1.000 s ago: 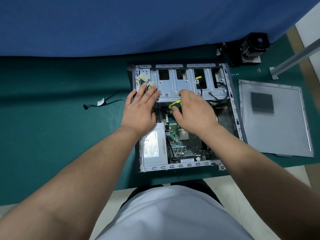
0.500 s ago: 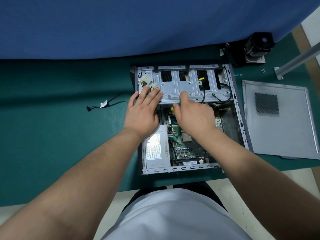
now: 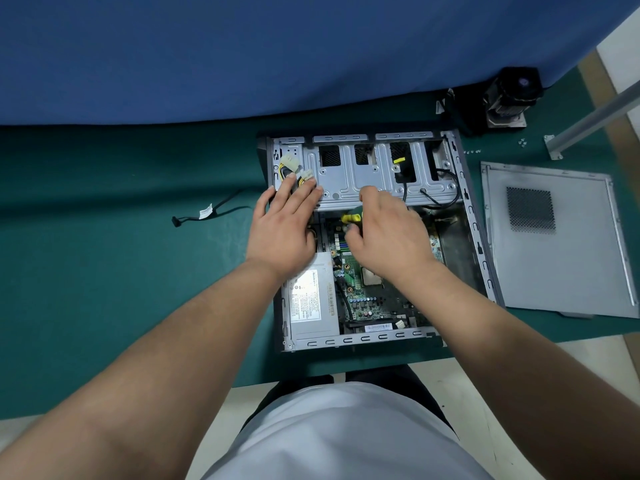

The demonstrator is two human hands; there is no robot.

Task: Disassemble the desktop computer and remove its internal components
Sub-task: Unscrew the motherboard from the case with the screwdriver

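Observation:
The open desktop case (image 3: 479, 244) lies flat on the green table. My left hand (image 3: 282, 230) rests with straight fingers on the near left edge of the grey drive cage (image 3: 349, 174), its fingertips touching the white power connectors (image 3: 289, 164). My right hand (image 3: 391, 233) hovers over the motherboard (image 3: 374, 303) just below the cage, fingers curled round a yellow-green tool handle (image 3: 351, 218); the tool's tip is hidden. The grey power supply (image 3: 311, 306) sits in the case's near left corner.
The removed side panel (image 3: 561, 244) lies right of the case. A loose black cable (image 3: 207, 214) lies to the left. A black cooler (image 3: 512, 95), small screws (image 3: 472, 152) and a metal bar (image 3: 588, 112) are at the back right. A blue cloth hangs behind.
My right hand shifted slightly over the motherboard, and more of the yellow-green handle shows than half a second ago. My left hand stays on the cage edge.

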